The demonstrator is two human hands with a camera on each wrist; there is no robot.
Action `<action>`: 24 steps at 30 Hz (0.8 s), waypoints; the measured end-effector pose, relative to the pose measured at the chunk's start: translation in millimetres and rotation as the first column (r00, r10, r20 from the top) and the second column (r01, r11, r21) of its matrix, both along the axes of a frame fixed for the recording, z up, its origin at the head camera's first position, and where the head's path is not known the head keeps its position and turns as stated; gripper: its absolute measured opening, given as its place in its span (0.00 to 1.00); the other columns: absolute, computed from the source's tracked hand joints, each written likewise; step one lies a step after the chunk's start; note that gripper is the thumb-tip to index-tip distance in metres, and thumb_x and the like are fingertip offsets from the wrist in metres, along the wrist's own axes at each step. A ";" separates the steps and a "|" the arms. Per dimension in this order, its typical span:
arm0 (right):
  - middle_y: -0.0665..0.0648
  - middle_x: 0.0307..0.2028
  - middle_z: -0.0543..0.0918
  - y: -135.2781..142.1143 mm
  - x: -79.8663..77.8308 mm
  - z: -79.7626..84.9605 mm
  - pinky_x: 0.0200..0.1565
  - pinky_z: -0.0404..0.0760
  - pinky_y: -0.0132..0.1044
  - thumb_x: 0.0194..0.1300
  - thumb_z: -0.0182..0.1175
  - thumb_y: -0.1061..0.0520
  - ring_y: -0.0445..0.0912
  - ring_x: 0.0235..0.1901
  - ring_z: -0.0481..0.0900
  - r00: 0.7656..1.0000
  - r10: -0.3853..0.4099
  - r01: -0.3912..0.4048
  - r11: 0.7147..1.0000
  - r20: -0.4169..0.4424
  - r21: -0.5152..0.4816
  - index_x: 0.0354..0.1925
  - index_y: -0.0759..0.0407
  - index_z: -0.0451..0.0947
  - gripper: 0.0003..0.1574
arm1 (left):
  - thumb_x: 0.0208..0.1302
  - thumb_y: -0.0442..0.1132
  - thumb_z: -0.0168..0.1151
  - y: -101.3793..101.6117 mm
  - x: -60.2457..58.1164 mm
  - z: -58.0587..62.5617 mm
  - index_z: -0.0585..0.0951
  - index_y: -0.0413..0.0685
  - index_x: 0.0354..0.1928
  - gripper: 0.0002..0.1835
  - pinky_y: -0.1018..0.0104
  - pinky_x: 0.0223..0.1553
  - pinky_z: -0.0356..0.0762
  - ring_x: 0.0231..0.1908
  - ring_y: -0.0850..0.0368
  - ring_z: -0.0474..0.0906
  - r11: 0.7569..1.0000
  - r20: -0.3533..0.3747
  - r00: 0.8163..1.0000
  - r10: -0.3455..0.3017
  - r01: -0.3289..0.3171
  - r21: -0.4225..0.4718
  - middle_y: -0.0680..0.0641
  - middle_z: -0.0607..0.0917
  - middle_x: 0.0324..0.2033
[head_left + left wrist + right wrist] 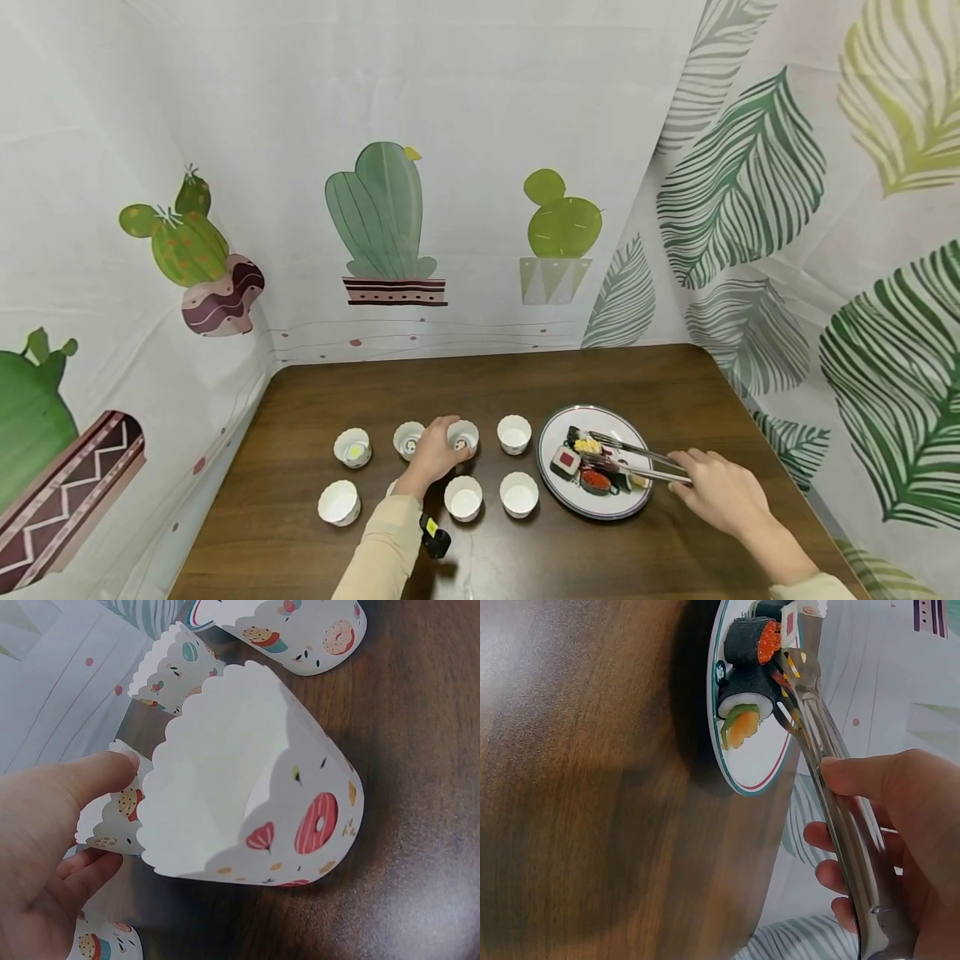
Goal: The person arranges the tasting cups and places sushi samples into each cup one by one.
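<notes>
My left hand (433, 454) pinches a white paper baking cup (464, 436) in the back row, thumb on one side and fingers on the other; a small round piece lies inside it. In the left wrist view a larger-looking paper cup (247, 787) with a doughnut print stands in front of that hand. My right hand (722, 492) grips metal tongs (832, 780). Their tips reach over the plate (558, 496) around a yellow-topped sushi piece (587, 447); whether they touch it, I cannot tell. Red-roe sushi (596, 481) and a white rice block (564, 462) lie beside it.
More paper cups stand in two rows on the brown table (300, 417): one (352, 447) holds a yellow-green piece, another (408, 440) a small round piece. A cup (519, 494) stands just left of the plate. Printed cloth (480, 167) hangs behind the table.
</notes>
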State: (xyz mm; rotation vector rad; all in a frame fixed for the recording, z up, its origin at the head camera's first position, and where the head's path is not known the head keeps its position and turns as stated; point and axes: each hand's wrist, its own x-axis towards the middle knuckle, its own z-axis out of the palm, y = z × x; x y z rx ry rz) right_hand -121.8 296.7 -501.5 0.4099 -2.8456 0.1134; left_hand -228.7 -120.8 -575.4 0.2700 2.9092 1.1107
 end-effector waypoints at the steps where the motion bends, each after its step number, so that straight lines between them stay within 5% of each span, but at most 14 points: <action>1: 0.50 0.31 0.81 -0.1 -0.1 0.0 0.24 0.74 0.44 0.43 0.70 0.49 0.50 0.32 0.79 1.000 0.001 -0.001 1.000 0.003 -0.001 0.41 0.54 0.79 0.24 | 0.46 0.43 0.70 -0.1 0.0 0.1 0.72 0.39 0.56 0.33 0.50 0.53 0.69 0.54 0.43 0.72 1.000 0.004 1.000 0.004 -0.004 0.002 0.39 0.75 0.53; 24: 0.50 0.30 0.82 0.1 0.8 -1.5 0.23 0.74 0.44 0.44 0.69 0.50 0.50 0.31 0.80 1.000 0.004 -0.004 1.000 0.001 -0.011 0.38 0.53 0.80 0.20 | 0.46 0.43 0.70 -1.0 0.4 -0.3 0.72 0.37 0.56 0.34 0.49 0.52 0.70 0.53 0.42 0.72 1.000 -0.007 1.000 -0.011 0.011 0.008 0.38 0.76 0.53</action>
